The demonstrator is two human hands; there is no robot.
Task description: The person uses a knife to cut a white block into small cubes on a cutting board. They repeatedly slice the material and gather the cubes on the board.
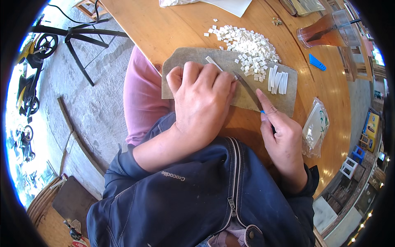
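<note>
Your left hand (pixel 203 92) pins the white strip (pixel 213 63) down on the cutting board (pixel 181 57); your right hand (pixel 282 131) grips the knife (pixel 249 92). For even pieces, tuck the left fingertips well clear of the blade.

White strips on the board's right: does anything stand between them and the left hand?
Yes: the knife, in the right hand, slants between the left hand and the white strips; some white squares also lie there.
</note>
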